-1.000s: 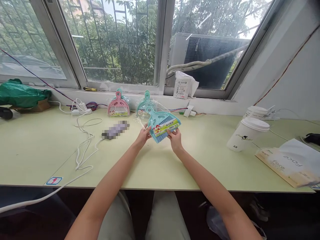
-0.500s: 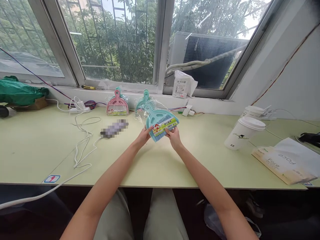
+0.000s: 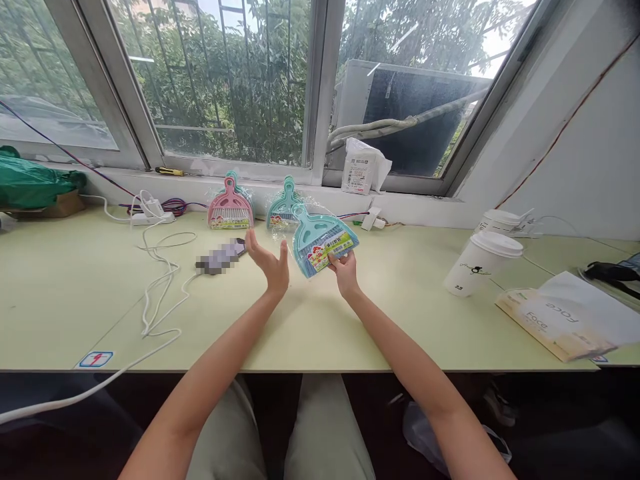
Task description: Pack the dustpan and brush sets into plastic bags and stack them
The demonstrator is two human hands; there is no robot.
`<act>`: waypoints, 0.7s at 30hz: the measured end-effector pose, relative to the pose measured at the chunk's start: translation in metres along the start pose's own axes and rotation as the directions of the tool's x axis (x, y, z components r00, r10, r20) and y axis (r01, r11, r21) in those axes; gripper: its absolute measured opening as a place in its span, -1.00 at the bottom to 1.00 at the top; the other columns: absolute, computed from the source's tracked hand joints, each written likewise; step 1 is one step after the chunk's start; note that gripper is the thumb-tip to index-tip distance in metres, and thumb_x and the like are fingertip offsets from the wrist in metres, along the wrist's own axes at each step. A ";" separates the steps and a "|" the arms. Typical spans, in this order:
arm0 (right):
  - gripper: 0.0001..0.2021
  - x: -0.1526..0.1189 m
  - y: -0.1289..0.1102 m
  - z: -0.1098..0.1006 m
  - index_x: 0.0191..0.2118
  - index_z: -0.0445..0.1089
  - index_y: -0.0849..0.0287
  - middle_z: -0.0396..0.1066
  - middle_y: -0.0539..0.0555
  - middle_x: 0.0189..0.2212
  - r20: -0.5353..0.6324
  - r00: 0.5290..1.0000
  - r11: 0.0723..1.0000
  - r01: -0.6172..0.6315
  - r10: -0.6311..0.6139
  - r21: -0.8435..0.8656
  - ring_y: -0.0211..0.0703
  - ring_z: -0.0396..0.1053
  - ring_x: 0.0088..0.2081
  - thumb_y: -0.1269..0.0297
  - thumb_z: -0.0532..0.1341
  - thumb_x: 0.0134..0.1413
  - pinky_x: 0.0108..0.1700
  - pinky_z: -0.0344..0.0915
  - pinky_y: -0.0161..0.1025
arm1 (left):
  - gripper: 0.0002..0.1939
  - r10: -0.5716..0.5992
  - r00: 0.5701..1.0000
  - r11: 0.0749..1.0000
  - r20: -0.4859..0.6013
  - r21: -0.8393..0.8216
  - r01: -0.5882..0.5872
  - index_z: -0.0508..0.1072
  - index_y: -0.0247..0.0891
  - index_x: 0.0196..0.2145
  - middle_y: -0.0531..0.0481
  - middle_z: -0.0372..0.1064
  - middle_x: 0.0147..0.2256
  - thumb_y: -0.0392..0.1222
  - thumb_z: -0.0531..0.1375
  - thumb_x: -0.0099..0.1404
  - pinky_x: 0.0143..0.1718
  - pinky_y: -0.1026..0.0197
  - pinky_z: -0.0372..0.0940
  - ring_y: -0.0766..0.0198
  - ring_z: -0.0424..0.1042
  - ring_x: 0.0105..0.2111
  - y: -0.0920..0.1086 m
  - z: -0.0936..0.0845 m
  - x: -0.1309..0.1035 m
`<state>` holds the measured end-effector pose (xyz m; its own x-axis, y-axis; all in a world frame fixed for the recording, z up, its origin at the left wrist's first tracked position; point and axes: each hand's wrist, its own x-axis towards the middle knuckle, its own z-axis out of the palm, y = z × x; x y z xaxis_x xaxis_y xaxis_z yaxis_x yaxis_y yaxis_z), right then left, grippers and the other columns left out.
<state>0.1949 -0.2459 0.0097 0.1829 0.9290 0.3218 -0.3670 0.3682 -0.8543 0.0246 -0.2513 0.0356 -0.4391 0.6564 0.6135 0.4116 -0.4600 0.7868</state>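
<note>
A teal dustpan-and-brush set [image 3: 320,241] in clear wrap with a yellow-green label is tilted above the table. My right hand [image 3: 345,272] grips its lower right edge, thumb on the label. My left hand [image 3: 270,263] is raised to its left with fingers spread, touching nothing. Behind, against the wall under the window, a pink dustpan set [image 3: 231,205] stands in front of teal ones. Beside it to the right is another group of teal dustpan sets [image 3: 287,203], partly covered by the held one's wrap.
A blurred dark device [image 3: 221,257] and white cables lie left on the table [image 3: 320,333]. White cups [image 3: 483,263] and a tissue pack [image 3: 555,320] stand right. A power strip [image 3: 153,212], green bag [image 3: 35,180] and white package [image 3: 364,167] are at the back.
My left hand has let go of the teal set, opened and moved left. My right hand still holds the set, which has tilted a little. The view has shifted slightly.
</note>
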 end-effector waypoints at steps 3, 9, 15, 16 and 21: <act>-0.40 -0.003 0.001 0.003 -0.07 0.17 0.09 0.43 0.08 -0.11 0.041 0.999 0.999 -0.010 0.011 -0.037 -0.11 0.43 -0.09 0.09 0.42 -0.24 -0.07 0.44 -0.08 | -0.53 0.305 0.943 0.914 0.135 0.237 -0.330 0.29 -0.23 0.07 -0.20 0.24 0.09 0.11 0.04 0.35 0.19 -0.03 0.02 0.02 0.16 0.16 0.012 -0.011 0.007; -0.36 -0.013 0.001 0.014 -0.10 0.17 0.07 0.44 0.06 -0.14 0.134 0.990 0.996 -0.029 0.039 -0.079 -0.10 0.44 -0.14 0.05 0.45 -0.32 -0.13 0.46 -0.10 | -0.68 0.297 0.832 0.772 0.469 0.396 -0.498 0.43 -0.23 -0.31 -0.17 0.35 -0.30 0.05 0.04 0.36 -0.16 0.07 0.21 0.03 0.30 -0.16 0.020 -0.004 0.001; -0.39 -0.017 0.002 0.018 -0.13 0.19 0.06 0.45 0.06 -0.18 0.166 0.985 0.992 -0.035 0.054 -0.119 -0.08 0.43 -0.14 0.05 0.44 -0.32 -0.17 0.46 -0.13 | -0.71 0.255 0.823 0.755 0.508 0.427 -0.498 0.43 -0.22 -0.34 -0.17 0.34 -0.33 -0.07 -0.02 0.40 -0.31 0.15 0.22 0.06 0.30 -0.20 0.014 -0.001 -0.002; -0.39 -0.017 0.002 0.018 -0.13 0.19 0.06 0.45 0.05 -0.18 0.166 0.984 0.993 -0.038 0.057 -0.115 -0.08 0.43 -0.14 0.06 0.45 -0.33 -0.18 0.46 -0.13 | -0.73 0.246 0.819 0.761 0.518 0.420 -0.494 0.42 -0.22 -0.33 -0.16 0.35 -0.33 -0.11 -0.01 0.39 -0.32 0.15 0.23 0.07 0.31 -0.22 0.013 -0.001 -0.002; -0.37 -0.016 0.002 0.017 -0.10 0.18 0.06 0.45 0.05 -0.21 0.157 0.984 0.991 -0.067 0.085 -0.117 -0.08 0.43 -0.17 0.07 0.44 -0.34 -0.22 0.45 -0.14 | -0.75 0.271 0.786 0.792 0.555 0.336 -0.510 0.38 -0.23 -0.07 -0.11 0.37 -0.31 -0.25 0.00 0.37 -0.31 0.17 0.24 0.11 0.35 -0.26 0.011 0.000 -0.001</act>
<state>0.1755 -0.2591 0.0099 0.0056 0.9512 0.3085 -0.2694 0.2986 -0.9156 0.0297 -0.2576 0.0436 0.2098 0.7231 0.6580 0.8182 -0.4984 0.2868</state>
